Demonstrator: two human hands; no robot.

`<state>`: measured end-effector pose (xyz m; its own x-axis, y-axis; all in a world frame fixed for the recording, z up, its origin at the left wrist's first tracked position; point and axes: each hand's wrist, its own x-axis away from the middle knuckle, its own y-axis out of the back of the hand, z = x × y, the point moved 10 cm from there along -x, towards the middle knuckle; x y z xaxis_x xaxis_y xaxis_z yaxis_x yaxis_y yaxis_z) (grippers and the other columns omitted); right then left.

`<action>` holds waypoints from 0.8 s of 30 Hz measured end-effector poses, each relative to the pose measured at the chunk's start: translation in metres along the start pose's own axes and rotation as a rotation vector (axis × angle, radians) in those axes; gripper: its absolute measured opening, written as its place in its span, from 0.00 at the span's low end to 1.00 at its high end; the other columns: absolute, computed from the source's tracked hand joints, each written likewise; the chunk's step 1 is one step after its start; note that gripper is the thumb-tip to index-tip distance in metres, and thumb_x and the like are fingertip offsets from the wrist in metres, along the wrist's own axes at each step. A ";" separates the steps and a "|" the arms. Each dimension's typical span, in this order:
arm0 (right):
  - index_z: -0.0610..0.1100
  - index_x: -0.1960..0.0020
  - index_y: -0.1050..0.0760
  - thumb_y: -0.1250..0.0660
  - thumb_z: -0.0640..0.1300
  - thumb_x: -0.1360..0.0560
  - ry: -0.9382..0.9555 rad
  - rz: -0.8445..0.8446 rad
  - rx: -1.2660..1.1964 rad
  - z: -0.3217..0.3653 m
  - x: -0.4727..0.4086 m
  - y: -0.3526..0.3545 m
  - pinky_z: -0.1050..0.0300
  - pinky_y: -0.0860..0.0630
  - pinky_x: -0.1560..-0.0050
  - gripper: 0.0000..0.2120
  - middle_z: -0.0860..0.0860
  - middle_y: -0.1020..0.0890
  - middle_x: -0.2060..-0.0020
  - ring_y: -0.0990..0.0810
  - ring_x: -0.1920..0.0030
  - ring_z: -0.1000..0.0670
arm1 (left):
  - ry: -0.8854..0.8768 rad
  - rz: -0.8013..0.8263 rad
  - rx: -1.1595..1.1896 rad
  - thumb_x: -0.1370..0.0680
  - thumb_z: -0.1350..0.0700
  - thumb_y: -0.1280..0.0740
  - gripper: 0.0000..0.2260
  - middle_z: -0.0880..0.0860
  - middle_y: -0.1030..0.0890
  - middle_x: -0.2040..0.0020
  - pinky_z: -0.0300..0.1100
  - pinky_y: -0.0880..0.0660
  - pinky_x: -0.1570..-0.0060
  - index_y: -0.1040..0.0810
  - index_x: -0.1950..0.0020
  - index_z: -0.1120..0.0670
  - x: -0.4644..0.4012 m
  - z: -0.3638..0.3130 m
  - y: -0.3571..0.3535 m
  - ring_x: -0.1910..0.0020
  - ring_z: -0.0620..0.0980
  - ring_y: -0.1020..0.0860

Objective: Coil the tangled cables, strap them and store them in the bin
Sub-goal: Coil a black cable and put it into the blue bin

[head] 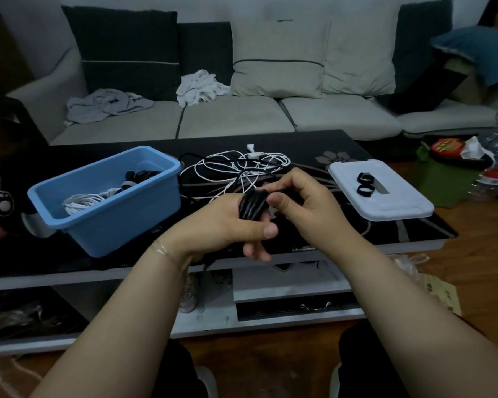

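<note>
At the far left of the dark glass table point(385, 225) stood a blue bin point(107, 196), open-topped, already holding a coiled white cable point(81, 203) and some darker cables behind it; just right of the bin, on the tabletop, lay a loose tangle of white and black cables point(236, 168), not yet coiled. In front of that tangle, above the table's near edge, the left hand point(222, 225) held a black cable point(253, 208) wound in several turns round its fingers, the thumb stretched out below the turns and two fingertips showing beneath; the right hand point(305, 202) met it from the right, its thumb and curled fingers pinching the free run of the same cable beside the coil. Further right, a white lid point(385, 208) rested on the table, with two small black straps point(365, 183) lying on it, rolled into loops.

The step appeared to be the winding itself; to do it well, each turn would want laying flat beside the last, with steady light tension from the right hand, and the coil would want gripping firmly before it slid off the fingers, so that a strap from the lid could go round it.
</note>
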<state>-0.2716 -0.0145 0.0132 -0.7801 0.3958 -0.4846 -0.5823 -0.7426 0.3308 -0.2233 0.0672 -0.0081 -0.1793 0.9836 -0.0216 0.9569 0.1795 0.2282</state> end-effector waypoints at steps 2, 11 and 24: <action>0.60 0.59 0.30 0.29 0.56 0.32 -0.023 -0.021 -0.070 -0.005 -0.001 0.001 0.44 0.23 0.43 0.09 0.53 0.15 0.53 0.18 0.48 0.53 | 0.002 -0.031 -0.029 0.32 0.55 0.29 0.08 0.53 0.28 0.79 0.34 0.27 0.72 0.25 0.59 0.57 0.000 0.000 0.001 0.78 0.49 0.24; 0.45 0.55 0.25 0.28 0.47 0.34 -0.138 0.091 -0.267 -0.017 -0.007 -0.002 0.49 0.21 0.54 0.11 0.38 0.18 0.51 0.20 0.52 0.46 | -0.012 -0.085 -0.032 0.28 0.50 0.34 0.14 0.52 0.25 0.79 0.29 0.30 0.63 0.26 0.72 0.53 0.000 0.002 0.000 0.78 0.44 0.27; 0.44 0.54 0.23 0.29 0.48 0.29 -0.148 -0.030 -0.392 -0.019 -0.006 0.002 0.61 0.24 0.59 0.09 0.50 0.19 0.59 0.21 0.57 0.54 | -0.054 -0.113 0.168 0.25 0.58 0.32 0.07 0.51 0.32 0.82 0.35 0.31 0.76 0.19 0.52 0.60 -0.006 -0.002 -0.006 0.84 0.45 0.34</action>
<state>-0.2639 -0.0285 0.0007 -0.8053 0.4722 -0.3583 -0.4962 -0.8677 -0.0284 -0.2289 0.0599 -0.0076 -0.2792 0.9559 -0.0908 0.9569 0.2849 0.0561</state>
